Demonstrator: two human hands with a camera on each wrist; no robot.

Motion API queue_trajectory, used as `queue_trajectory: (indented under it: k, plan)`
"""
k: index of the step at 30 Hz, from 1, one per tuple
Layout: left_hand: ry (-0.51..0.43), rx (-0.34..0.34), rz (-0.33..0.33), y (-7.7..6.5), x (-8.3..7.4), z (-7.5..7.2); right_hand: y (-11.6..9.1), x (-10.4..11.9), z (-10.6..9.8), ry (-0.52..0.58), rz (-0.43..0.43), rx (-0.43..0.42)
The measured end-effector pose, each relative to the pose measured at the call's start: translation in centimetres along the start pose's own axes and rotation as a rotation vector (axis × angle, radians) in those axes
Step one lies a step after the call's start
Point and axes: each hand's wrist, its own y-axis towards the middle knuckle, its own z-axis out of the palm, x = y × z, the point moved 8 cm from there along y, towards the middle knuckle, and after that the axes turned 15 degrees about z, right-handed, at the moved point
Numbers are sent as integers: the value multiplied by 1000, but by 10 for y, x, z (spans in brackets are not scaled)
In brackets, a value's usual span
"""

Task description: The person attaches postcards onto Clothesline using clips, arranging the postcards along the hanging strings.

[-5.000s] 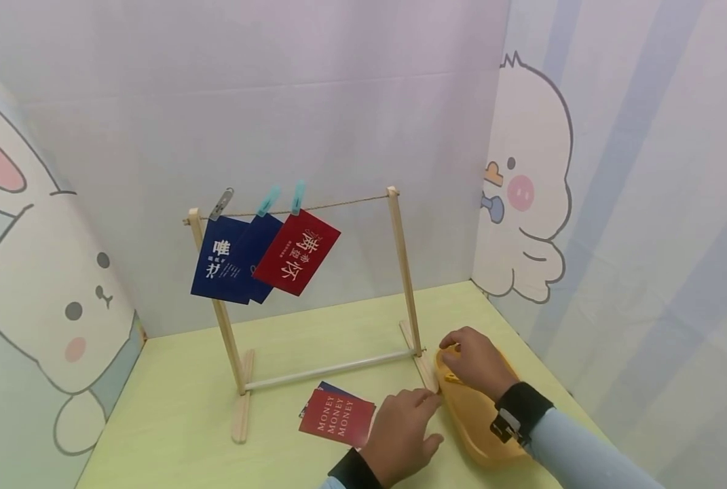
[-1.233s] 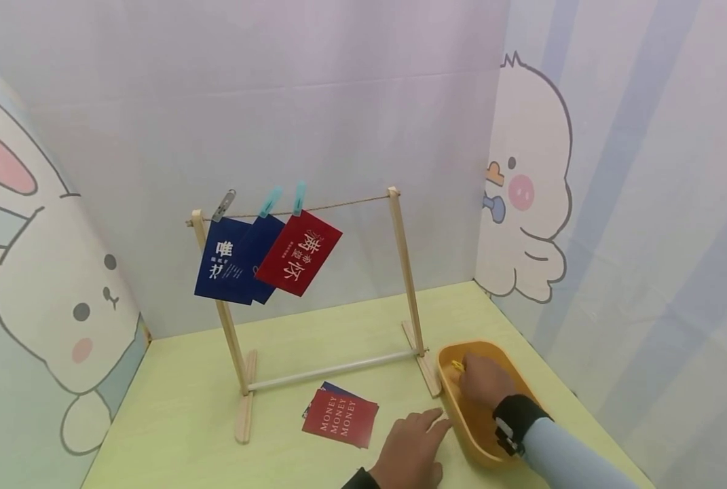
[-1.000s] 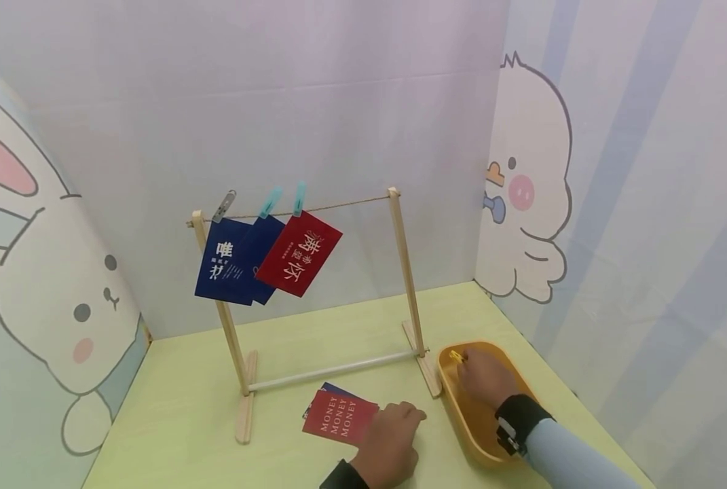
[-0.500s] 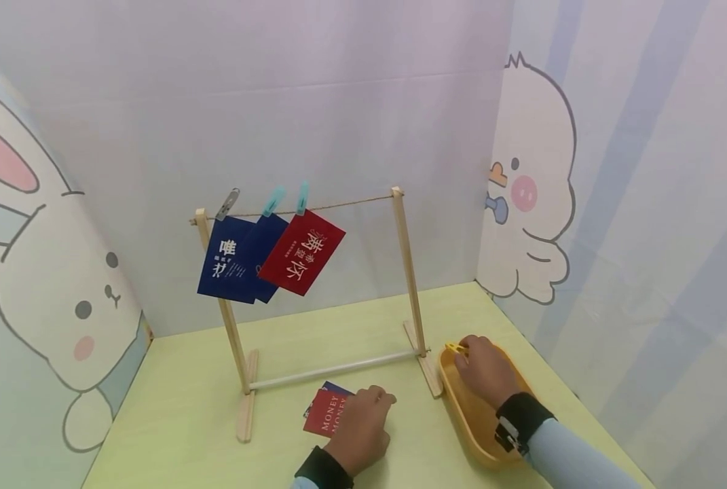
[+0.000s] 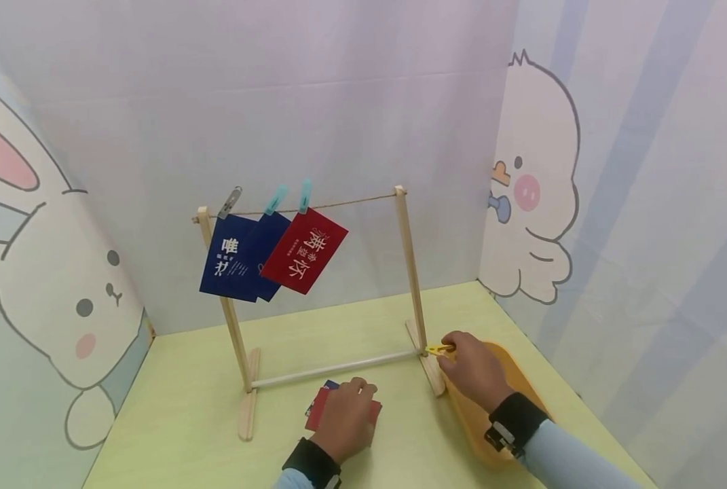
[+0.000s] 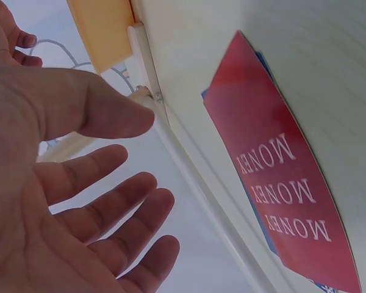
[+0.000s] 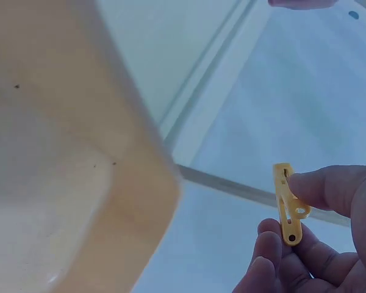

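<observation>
My right hand (image 5: 476, 370) pinches a yellow clothespin (image 7: 287, 204) between thumb and fingers, above the left rim of the yellow tray (image 5: 497, 435). My left hand (image 5: 343, 421) is over the cards on the table, fingers loosely bent; the left wrist view shows nothing in it. The top card is red (image 6: 256, 134) with "MONEY" printed three times, and edges of a blue card (image 6: 265, 226) show under it. In the head view the left hand covers much of these cards.
Behind the hands stands a wooden rack (image 5: 408, 272) with a string (image 5: 363, 200). Two blue cards (image 5: 229, 261) and a red card (image 5: 305, 251) hang from it by one grey clip (image 5: 230, 202) and two turquoise clothespins (image 5: 305, 195). A white rod (image 5: 339, 369) joins the rack's feet.
My right hand has lifted the yellow clothespin out of the tray and moved it left towards the rack's foot. My left hand has moved left from beside the tray to over the cards.
</observation>
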Motion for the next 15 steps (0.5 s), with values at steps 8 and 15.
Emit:
queue_trajectory:
  k: [8,15]
  plan:
    - [63,0,13,-11,16,1,-7,18,2,22,0,33]
    - [-6,70,-76,-24,31,8,-12,28,3,18,-41,35]
